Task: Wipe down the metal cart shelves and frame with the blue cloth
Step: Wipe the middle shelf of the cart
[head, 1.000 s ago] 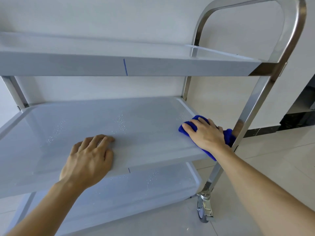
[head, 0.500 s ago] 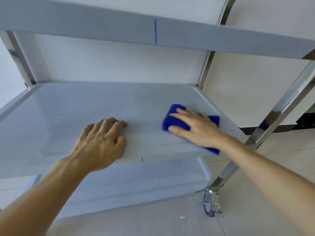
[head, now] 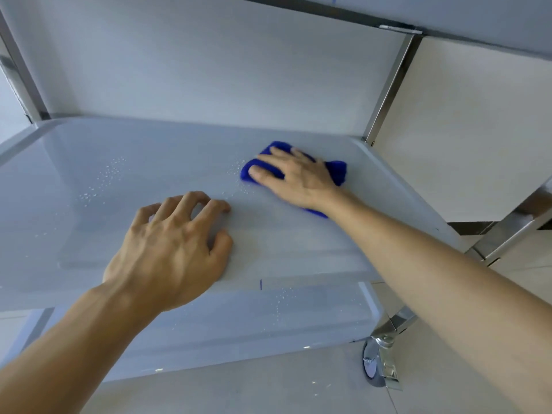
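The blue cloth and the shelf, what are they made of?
The blue cloth looks like soft, fuzzy fabric, maybe microfibre: it bunches under the right hand. The shelf looks like smooth metal with a dull sheen, though plastic is possible; water drops bead on it. The post is shiny, mirror-like metal.

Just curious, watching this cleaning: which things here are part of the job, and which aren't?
Part of the job:
blue cloth under the right hand
grey metal middle shelf, with water droplets
left hand braced on it

Not in use:
chrome caster wheel
tiled floor
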Demonstrator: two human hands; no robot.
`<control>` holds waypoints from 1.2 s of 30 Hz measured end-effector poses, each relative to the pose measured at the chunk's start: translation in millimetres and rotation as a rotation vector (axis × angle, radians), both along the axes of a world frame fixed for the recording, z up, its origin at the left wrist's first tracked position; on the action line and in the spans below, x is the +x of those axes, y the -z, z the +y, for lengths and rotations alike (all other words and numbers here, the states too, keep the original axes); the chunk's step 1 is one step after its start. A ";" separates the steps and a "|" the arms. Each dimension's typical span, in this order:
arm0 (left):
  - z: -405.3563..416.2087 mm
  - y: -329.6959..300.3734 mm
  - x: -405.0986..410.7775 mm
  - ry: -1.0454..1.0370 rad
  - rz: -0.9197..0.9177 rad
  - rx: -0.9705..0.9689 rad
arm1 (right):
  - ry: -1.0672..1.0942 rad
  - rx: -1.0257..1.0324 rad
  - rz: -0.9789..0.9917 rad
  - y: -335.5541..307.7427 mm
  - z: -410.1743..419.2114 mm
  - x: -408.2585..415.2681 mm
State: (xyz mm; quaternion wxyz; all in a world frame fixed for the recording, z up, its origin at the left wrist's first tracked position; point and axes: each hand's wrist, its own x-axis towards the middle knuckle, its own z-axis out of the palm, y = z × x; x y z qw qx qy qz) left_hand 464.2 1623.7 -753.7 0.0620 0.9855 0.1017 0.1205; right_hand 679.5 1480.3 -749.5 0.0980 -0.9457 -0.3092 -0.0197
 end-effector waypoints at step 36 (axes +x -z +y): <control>7.8 6.4 3.0 0.037 -0.110 -0.151 | -0.348 0.070 0.119 -8.3 -45.6 -108.9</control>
